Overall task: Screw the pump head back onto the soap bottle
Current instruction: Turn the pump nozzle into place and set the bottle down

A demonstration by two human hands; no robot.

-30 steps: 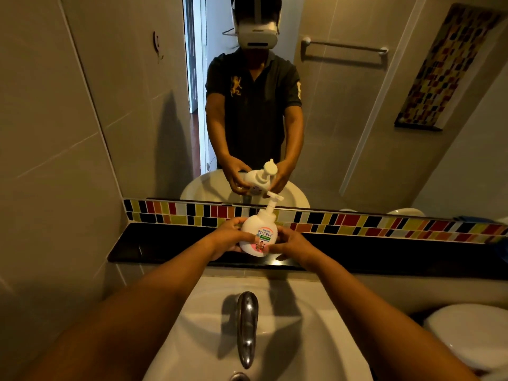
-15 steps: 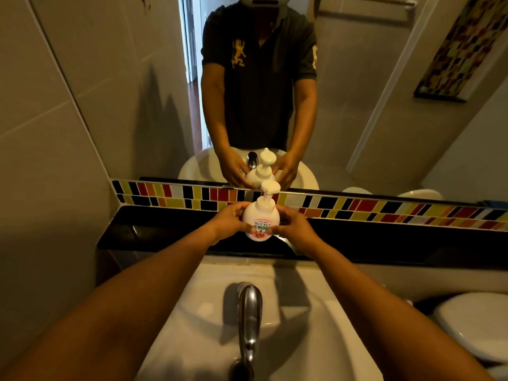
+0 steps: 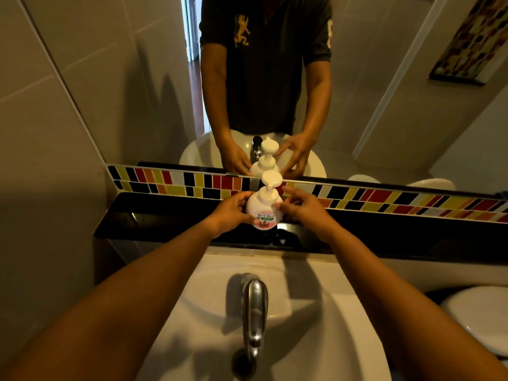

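On the black worktop (image 3: 170, 215) behind the basin, the soap bottle (image 3: 264, 209) stands upright, pump head (image 3: 270, 179) seated; left hand (image 3: 231, 213) grips it, right hand (image 3: 299, 206) fingers loosely touching. Seemingly done.

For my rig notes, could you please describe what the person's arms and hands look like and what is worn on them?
Both forearms are bare, and the left hand and right hand wear no gloves, rings, watch or bracelets that show. The mirror shows short dark sleeves of a polo shirt with a gold crest.
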